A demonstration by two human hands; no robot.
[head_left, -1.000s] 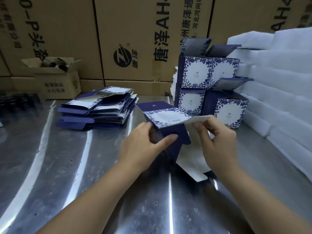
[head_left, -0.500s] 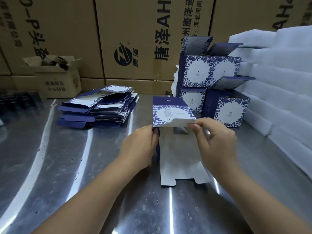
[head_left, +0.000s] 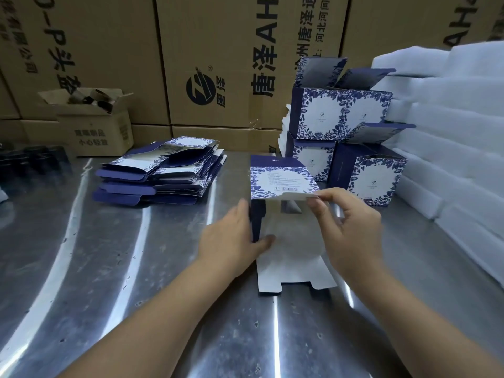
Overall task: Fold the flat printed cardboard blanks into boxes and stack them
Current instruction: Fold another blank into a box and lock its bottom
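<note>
left hand (head_left: 231,238) grips blank (head_left: 296,252) | right hand (head_left: 351,227) pinches flap (head_left: 281,179) (print up)

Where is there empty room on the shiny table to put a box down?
Biggest bare patch: the metal table front left, between the pile of flat blanks and the left hand. A smaller strip: front right, between the right hand and the white foam. Crowded: the back right, around the folded boxes, and the middle, with the blank.
</note>
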